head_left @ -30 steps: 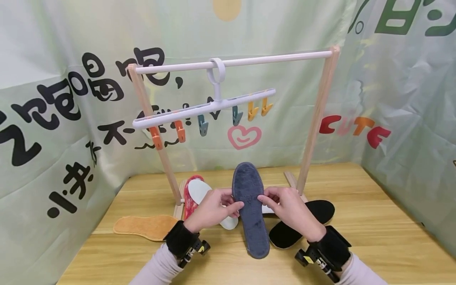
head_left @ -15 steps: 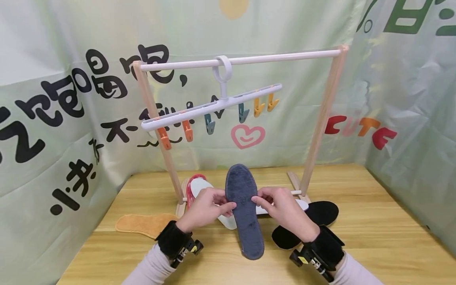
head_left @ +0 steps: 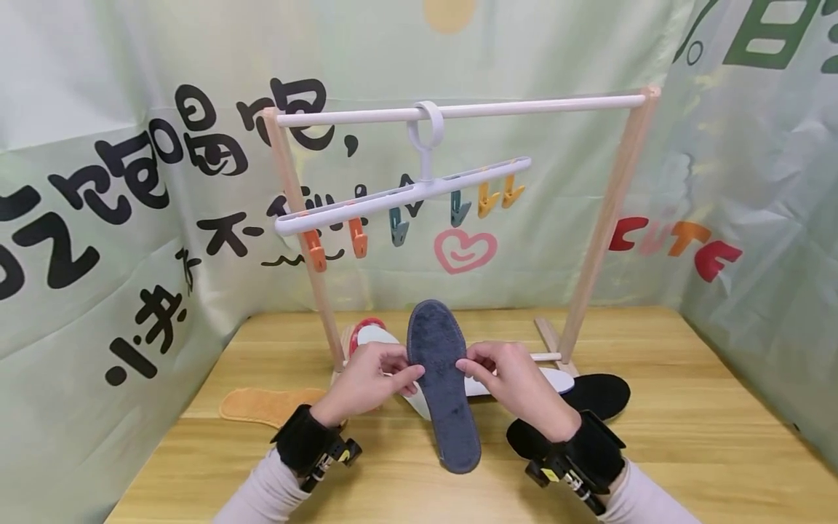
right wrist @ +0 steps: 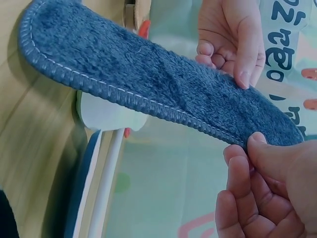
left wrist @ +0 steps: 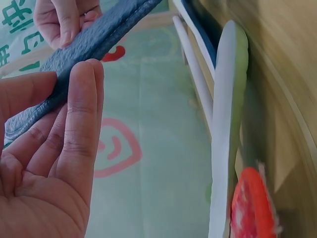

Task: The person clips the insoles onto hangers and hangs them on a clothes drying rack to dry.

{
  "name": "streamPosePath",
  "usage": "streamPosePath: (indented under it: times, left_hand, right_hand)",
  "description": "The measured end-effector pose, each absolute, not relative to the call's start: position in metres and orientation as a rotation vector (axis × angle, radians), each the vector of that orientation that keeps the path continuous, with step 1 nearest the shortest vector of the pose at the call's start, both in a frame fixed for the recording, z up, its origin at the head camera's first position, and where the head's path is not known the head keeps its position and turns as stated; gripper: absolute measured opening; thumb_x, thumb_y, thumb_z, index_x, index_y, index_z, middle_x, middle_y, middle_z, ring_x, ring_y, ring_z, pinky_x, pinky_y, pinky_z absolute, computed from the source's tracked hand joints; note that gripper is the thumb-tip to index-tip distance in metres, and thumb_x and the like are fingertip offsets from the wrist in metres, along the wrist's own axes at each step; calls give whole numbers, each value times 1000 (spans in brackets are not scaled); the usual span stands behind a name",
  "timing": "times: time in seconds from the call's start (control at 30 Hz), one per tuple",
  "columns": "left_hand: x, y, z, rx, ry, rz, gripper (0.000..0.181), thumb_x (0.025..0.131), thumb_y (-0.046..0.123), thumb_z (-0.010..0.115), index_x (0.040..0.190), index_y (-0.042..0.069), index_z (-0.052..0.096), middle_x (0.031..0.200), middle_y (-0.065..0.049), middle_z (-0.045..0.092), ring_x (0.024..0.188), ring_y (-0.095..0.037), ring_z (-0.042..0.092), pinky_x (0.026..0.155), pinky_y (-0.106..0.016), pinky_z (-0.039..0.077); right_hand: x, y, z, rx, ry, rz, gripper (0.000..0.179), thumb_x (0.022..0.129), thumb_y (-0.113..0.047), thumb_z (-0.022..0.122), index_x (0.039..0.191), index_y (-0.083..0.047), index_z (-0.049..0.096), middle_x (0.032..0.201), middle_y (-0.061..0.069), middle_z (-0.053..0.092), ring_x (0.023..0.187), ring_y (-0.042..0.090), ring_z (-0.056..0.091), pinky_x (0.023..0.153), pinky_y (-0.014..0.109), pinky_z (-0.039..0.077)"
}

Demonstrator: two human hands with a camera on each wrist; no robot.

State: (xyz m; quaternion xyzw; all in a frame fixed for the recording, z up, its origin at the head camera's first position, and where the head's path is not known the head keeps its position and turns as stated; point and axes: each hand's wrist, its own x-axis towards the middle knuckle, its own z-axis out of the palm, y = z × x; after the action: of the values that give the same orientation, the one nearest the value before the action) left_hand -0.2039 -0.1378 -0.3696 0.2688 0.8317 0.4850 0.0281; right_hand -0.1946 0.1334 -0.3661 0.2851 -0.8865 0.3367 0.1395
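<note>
A fuzzy dark grey-blue insole [head_left: 447, 397] with a stitched edge is held up, toe end tilted up, in front of the rack. My left hand [head_left: 374, 380] pinches its left edge between thumb and fingers, while my right hand [head_left: 513, 382] pinches the opposite edge. In the right wrist view the plush face of the insole [right wrist: 148, 74] shows, with the right thumb [right wrist: 265, 148] on it. Behind and above hangs a white hanger [head_left: 366, 209] with orange clips [head_left: 358, 239], teal clips [head_left: 398, 228] and yellow clips [head_left: 487, 200], none of them holding anything.
A wooden rack [head_left: 612, 218] with a white rod [head_left: 524, 108] carries the hanger. On the wooden table [head_left: 707, 437] lie an orange insole [head_left: 268, 406], a red one [left wrist: 250, 208], a white one [left wrist: 225, 109], another white-topped one [head_left: 559, 379] and black insoles [head_left: 601, 395].
Both hands keep their pinch on the grey-blue insole, which has shifted slightly left against the rack. The head view has turned a little to the left.
</note>
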Motion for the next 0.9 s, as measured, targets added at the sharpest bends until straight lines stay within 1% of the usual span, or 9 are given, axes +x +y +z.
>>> streamPosePath:
  times: [0.1, 0.17, 0.3, 0.4, 0.5, 0.6, 0.67, 0.77, 0.9]
  left_hand:
    - [-205, -143, -370, 820, 2547, 1530, 24, 102, 22, 76, 81, 11, 71, 78, -2, 80, 79, -35, 81, 71, -41, 65]
    - [-206, -146, -371, 826, 2539, 1546, 24, 102, 21, 76, 81, 10, 71, 78, -5, 80, 78, -37, 81, 72, -41, 66]
    - [-206, -152, -371, 844, 2573, 1528, 24, 102, 21, 76, 80, 10, 72, 77, -6, 80, 71, -23, 80, 64, -33, 62]
    - [-206, -154, -369, 857, 2571, 1526, 24, 101, 21, 77, 80, 10, 73, 76, -6, 80, 68, -16, 79, 63, -39, 63]
    - [-206, -155, -367, 862, 2560, 1524, 25, 101, 22, 77, 80, 10, 74, 76, -6, 80, 68, -16, 78, 65, -48, 64]
    - [-206, -156, -365, 855, 2556, 1520, 24, 101, 23, 77, 81, 11, 74, 77, -7, 80, 69, -16, 78, 66, -50, 64]
    - [-206, -157, -365, 860, 2552, 1519, 23, 101, 23, 77, 82, 10, 75, 78, -9, 80, 69, -15, 78, 66, -51, 64]
    - [-207, -159, -365, 872, 2555, 1516, 22, 101, 21, 77, 82, 9, 75, 78, -14, 79, 69, -14, 78, 67, -48, 64]
    - [-208, -162, -364, 873, 2565, 1515, 23, 100, 19, 78, 81, 7, 75, 78, -15, 79, 70, -14, 77, 64, -39, 63]
  right_hand:
    - [-195, 129, -367, 841, -2553, 979, 25, 103, -23, 74, 79, -20, 68, 67, -15, 54, 61, -3, 48, 58, 20, 42]
    - [-196, 126, -367, 852, -2545, 981, 24, 103, -22, 74, 79, -20, 68, 68, -15, 55, 62, -3, 48, 58, 20, 42]
    - [-197, 121, -368, 873, -2543, 975, 23, 103, -22, 75, 80, -19, 69, 69, -15, 56, 62, -3, 48, 59, 20, 43]
    - [-197, 118, -367, 879, -2552, 964, 24, 103, -22, 74, 80, -20, 68, 68, -15, 54, 61, -3, 47, 59, 20, 42]
    - [-197, 117, -367, 879, -2559, 960, 25, 103, -22, 74, 79, -21, 67, 67, -15, 53, 61, -3, 46, 58, 20, 42]
    - [-197, 117, -366, 884, -2561, 960, 25, 103, -22, 74, 79, -21, 66, 67, -15, 53, 61, -3, 47, 59, 20, 42]
    - [-198, 116, -366, 889, -2560, 962, 25, 103, -22, 74, 79, -21, 67, 68, -15, 54, 61, -3, 47, 59, 20, 42]
    - [-198, 115, -366, 892, -2563, 966, 24, 103, -23, 74, 80, -22, 68, 69, -15, 56, 62, -3, 48, 60, 20, 43]
    - [-198, 112, -365, 890, -2573, 984, 24, 104, -25, 74, 80, -23, 68, 69, -14, 57, 63, -3, 51, 61, 21, 45]
